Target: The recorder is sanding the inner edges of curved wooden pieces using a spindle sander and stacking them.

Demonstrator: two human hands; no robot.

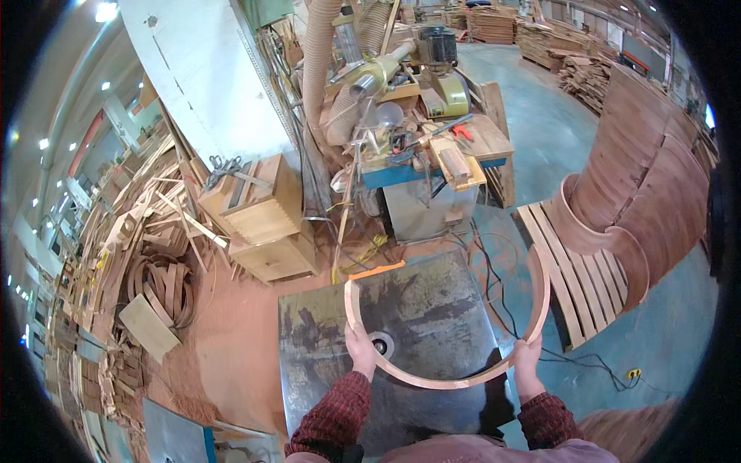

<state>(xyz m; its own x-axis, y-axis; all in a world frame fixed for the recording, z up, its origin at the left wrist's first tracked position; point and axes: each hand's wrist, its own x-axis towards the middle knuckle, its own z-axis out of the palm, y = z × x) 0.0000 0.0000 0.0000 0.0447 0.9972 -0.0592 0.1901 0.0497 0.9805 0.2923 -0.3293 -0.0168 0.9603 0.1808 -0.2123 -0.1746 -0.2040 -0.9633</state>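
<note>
A curved, U-shaped strip of bent wood (448, 383) is held level in both hands, its rounded middle toward my body and its two ends pointing away. My left hand (360, 351) grips its left side, close to the round metal spindle (380, 346) in the dark machine table (424, 309). On the opposite side my right hand (528, 363) is closed around the strip, beyond the table's right edge. The strip's left end lies near an orange edge piece (377, 270) at the table's far edge. Whether the strip touches the tabletop, I cannot tell.
To the right, large curved wooden panels (629, 154) stand on a slatted pallet (575, 270). Black cables (494, 285) run along the floor. Ahead is a cluttered workbench (421, 170); wooden boxes (266, 216) and scrap wood (158, 289) lie left.
</note>
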